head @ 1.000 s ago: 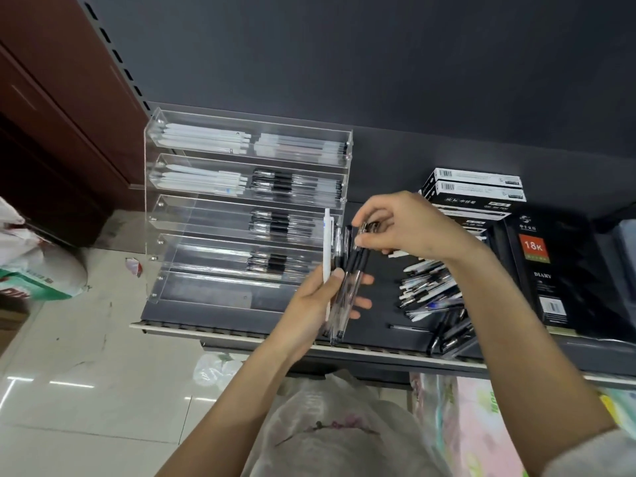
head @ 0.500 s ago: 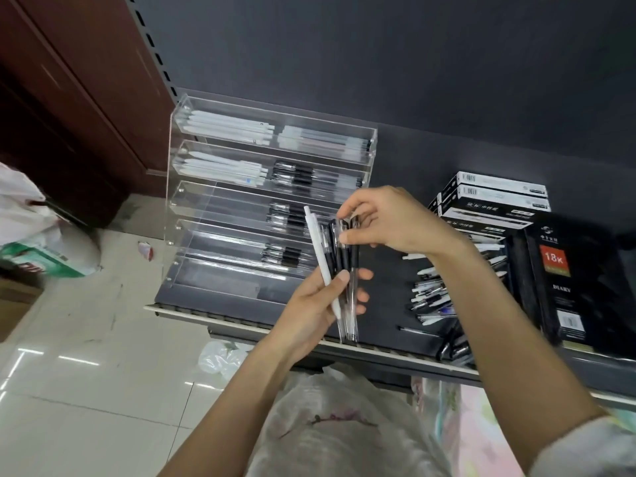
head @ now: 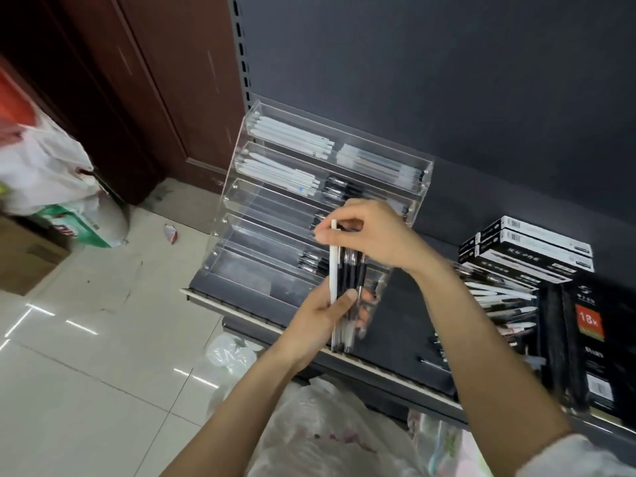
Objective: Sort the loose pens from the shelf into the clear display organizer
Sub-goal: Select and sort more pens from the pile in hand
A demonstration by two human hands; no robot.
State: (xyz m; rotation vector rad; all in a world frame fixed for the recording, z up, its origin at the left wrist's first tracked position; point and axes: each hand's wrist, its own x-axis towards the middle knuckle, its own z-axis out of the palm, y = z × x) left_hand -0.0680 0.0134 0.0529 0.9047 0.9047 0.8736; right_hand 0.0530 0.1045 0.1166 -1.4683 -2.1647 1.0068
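One clear display organizer (head: 241, 208) stands at the left end of the shelf (head: 395, 368), with five stepped tiers. Two hands are in view: the left hand (head: 320, 325) holds a bundle of about five pens, one white pen (head: 333, 266) and roughly four black-and-clear pens (head: 352, 270); the right hand (head: 371, 235) pinches their tops. One loose pile of pens (head: 502, 304) lies toward the right of the shelf, too blurred to count. At least two white-topped pen boxes (head: 537, 242) sit stacked behind it, and one black diary (head: 592, 339) stands at the right end.
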